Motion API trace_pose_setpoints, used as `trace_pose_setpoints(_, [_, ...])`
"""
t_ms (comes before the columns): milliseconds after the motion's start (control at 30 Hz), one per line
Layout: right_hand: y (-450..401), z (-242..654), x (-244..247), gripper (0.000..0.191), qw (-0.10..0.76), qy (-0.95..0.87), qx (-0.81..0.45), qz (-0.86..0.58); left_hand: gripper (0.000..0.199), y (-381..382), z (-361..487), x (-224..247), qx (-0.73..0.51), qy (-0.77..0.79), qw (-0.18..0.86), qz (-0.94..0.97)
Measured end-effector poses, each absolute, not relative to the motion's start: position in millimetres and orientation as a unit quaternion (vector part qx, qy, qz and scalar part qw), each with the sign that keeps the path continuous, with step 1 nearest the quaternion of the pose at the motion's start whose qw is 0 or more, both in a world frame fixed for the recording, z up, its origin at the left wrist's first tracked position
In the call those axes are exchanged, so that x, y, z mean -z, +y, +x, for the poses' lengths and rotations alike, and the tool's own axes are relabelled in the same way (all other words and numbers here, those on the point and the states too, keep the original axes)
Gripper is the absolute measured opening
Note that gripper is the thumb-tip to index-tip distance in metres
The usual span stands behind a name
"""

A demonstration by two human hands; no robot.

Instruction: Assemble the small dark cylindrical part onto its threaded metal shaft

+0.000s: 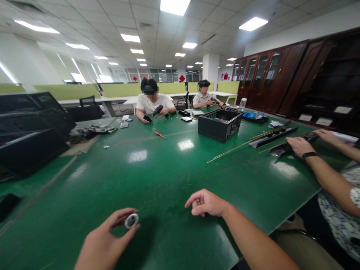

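Note:
My left hand (112, 236) is closed on a small round white object (131, 221) with a dark centre, pinched between thumb and fingers above the green table (165, 180). To its right, my right hand (206, 203) hovers over the table with its fingers loosely bent and somewhat apart. Nothing shows between them. The two hands are apart from each other.
An open black case (219, 125) and an orange screwdriver (159, 134) lie farther back. Thin rods (233, 150) are at the right, near a co-worker's hands (299, 146). Two people sit across the table. Dark equipment (30, 142) stands at the left.

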State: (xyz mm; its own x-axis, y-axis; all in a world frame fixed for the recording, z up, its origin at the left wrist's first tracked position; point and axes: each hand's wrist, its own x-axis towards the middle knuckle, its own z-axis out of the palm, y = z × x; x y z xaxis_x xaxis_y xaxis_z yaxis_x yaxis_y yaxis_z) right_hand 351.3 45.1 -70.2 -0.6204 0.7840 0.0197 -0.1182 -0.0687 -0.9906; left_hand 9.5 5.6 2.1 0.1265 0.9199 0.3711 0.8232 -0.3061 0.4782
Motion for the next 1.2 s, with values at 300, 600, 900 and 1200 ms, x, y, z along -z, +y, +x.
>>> trace_pose_setpoints(300, [47, 343, 75, 0.065, 0.416, -0.619, -0.567, -0.349, 0.033, 38, 117, 25, -0.306, 0.425, 0.205, 0.827])
trace_pose_setpoints(600, [38, 332, 68, 0.056, 0.396, -0.733, -0.386, -0.395, 0.025, 30, 109, 53, -0.305, 0.448, 0.232, 0.808])
trace_pose_setpoints(900, [39, 329, 69, 0.028, 0.384, -0.757, -0.329, -0.415, 0.023, 30, 112, 51, -0.307, 0.448, 0.24, 0.804])
trace_pose_setpoints(1200, [41, 329, 73, 0.019, 0.377, -0.774, -0.319, -0.396, 0.022, 31, 110, 57, -0.32, 0.44, 0.224, 0.808])
